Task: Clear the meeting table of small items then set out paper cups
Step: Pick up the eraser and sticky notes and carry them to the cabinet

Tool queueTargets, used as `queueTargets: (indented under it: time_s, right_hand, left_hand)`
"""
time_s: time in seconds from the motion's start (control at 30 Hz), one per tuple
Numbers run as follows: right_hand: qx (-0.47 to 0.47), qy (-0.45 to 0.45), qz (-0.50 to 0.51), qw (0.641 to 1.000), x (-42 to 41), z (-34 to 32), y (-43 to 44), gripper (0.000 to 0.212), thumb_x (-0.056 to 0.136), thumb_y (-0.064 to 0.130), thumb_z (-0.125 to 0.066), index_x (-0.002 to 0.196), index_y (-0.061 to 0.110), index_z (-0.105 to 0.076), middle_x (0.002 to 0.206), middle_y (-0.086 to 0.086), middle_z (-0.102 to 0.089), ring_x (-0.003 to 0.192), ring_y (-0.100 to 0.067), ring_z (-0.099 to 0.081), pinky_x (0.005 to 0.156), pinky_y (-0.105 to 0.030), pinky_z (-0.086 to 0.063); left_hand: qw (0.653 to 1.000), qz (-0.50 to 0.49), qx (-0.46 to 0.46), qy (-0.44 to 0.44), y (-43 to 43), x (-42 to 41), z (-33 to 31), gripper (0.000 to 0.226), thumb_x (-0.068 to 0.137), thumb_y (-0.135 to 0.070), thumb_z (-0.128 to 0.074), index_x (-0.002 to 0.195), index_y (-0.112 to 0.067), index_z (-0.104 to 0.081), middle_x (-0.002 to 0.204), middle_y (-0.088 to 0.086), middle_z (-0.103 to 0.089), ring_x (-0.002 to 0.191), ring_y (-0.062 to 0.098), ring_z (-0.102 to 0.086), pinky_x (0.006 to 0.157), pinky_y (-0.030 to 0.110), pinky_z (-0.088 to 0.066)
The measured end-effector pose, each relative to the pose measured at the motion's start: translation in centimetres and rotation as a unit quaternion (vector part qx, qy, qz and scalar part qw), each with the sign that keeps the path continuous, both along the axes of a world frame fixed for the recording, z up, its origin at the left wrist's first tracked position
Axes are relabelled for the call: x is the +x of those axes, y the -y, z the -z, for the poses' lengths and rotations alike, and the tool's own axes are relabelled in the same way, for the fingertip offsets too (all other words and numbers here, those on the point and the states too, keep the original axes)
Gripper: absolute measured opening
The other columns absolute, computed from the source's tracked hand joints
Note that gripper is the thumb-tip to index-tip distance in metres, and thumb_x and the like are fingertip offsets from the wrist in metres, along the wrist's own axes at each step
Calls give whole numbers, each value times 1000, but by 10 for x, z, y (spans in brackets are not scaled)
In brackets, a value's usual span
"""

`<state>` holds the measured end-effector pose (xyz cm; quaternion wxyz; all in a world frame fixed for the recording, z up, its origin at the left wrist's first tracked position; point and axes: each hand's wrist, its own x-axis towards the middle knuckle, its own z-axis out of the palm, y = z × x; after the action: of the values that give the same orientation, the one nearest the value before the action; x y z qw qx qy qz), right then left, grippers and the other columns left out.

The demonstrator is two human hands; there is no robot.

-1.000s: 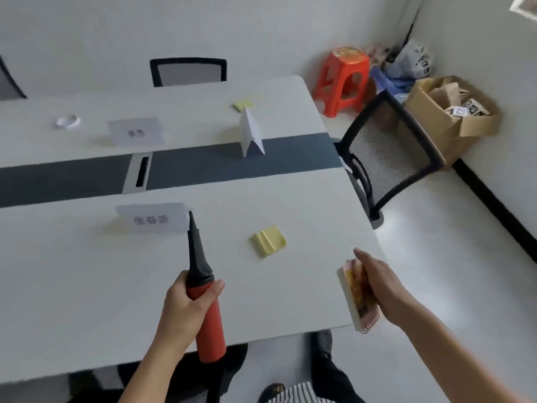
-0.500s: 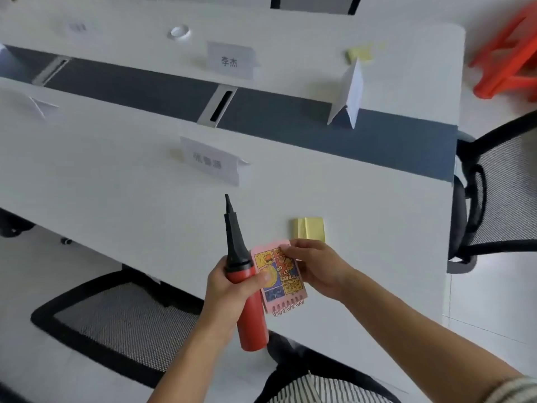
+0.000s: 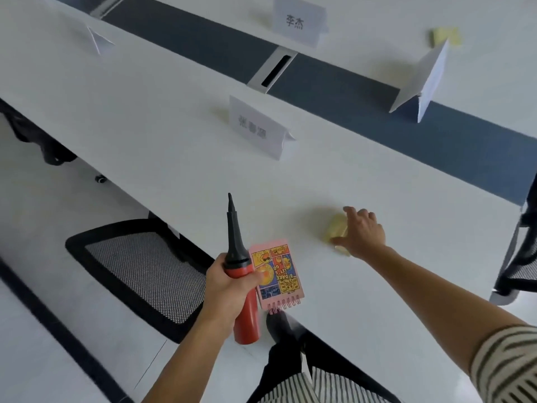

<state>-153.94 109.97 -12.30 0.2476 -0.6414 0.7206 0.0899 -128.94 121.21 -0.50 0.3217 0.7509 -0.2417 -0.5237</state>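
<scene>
Bare surface [image 3: 174, 158] lies open from 9 to 10 o'clock of the right hand [image 3: 361, 232]. Name card [image 3: 255, 129] stands upright at 11. Folded card [image 3: 430, 74] stands at 1, by the dark strip [image 3: 348, 91]. Open lane between the two cards toward 12. Left hand [image 3: 229, 283], gripping pump [image 3: 234, 237] and notebook [image 3: 279, 271], blocks 8 o'clock. Mesh chair [image 3: 139, 266] sits off the near edge at 9 of the left hand.
</scene>
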Motion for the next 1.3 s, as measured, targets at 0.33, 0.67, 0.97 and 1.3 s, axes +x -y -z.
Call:
queueTargets:
  time_s: [0.33,0.67,0.97,1.3]
  right_hand:
    - [70,619,140,770,30,-152,-36,23,90,18,-61,102,-1,-67,89,-11,-68,79,-20,-64,67,-29,-52]
    - [-62,486,180,853,92,-177,-79,16,98,23,-51,108,14,-59,91,0,-67,78,-13,-61,59,-19,-47]
    - [40,528,315,788,110,-179,-111,49,96,52,-44,76,11,-63,64,-3,-62,57,-15,-59,63,-28,-46]
    - [259,569,305,718,110,-160,-154,50,73,61,-67,73,12,-56,57,-8,-53,42,-20,-50,39,-24,-43]
  left_hand:
    - [998,36,-50,-25,15,13,-25,41,66,-2,-85,99,-7,-61,93,18,-71,80,35,-72,71,49,-61]
    - [979,35,-200,-22,3,7,-65,30,70,4,-78,89,-7,-59,62,-2,-63,54,15,-60,52,28,-53]
    - [959,92,-268,0,-42,-2,-77,33,71,-9,-83,91,-18,-58,73,-6,-67,70,13,-67,64,20,-54]
    - [970,-14,-241,38,-133,28,-89,31,74,-12,-82,93,-13,-58,81,4,-67,66,10,-66,63,14,-52]
